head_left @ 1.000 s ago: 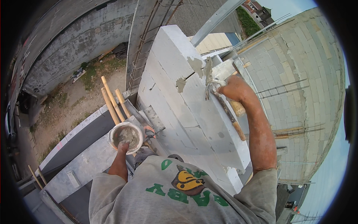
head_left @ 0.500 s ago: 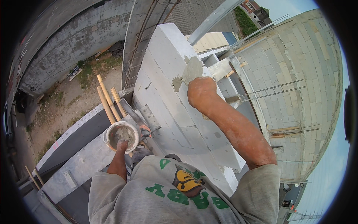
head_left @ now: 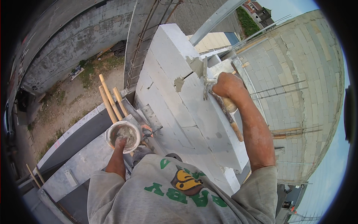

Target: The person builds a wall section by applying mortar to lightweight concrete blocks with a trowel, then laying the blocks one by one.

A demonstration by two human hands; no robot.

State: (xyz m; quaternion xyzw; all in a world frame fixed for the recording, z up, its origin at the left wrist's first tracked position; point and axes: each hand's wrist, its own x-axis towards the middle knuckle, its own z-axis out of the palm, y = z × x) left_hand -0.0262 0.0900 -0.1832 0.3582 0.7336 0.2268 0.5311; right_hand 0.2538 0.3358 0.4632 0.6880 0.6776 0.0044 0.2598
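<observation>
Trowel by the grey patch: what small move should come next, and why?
Perhaps sweep the trowel in the right hand leftward over the grey mortar patch: it stands edge-on beside that patch, whose edges look uneven on the pale block wall.

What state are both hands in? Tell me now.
Left hand: over the near rim of the bucket; whether it grips cannot be told.
Right hand: closed, holding the trowel.
</observation>
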